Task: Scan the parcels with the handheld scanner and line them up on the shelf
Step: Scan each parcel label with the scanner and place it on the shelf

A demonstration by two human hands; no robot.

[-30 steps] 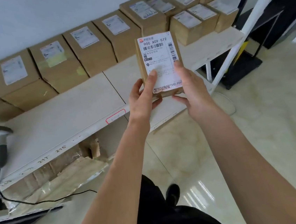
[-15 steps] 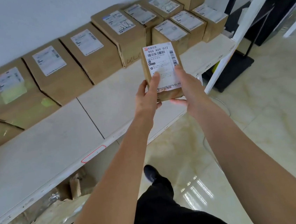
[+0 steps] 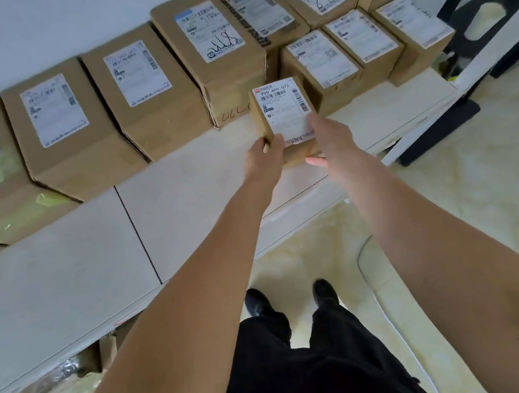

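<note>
Both hands hold one small cardboard parcel over the white shelf, just in front of the row of larger labelled boxes that stands against the wall. The left hand grips the parcel's near left corner, thumb curled over the edge; the right hand lies along its right side, fingers over the label and thumb beneath — so each hand grasps the parcel. Its long axis runs away from the person toward the wall, and the far end is tipped up. The white shipping label faces up toward the camera, its printed code "900 A09 072" at the far end and reading upright. The parcel's far end sits close to a tall box marked with pen scribble and a smaller box — whether it touches them cannot be told. Below, black trousers and black shoes stand on a glossy tiled floor.
</note>
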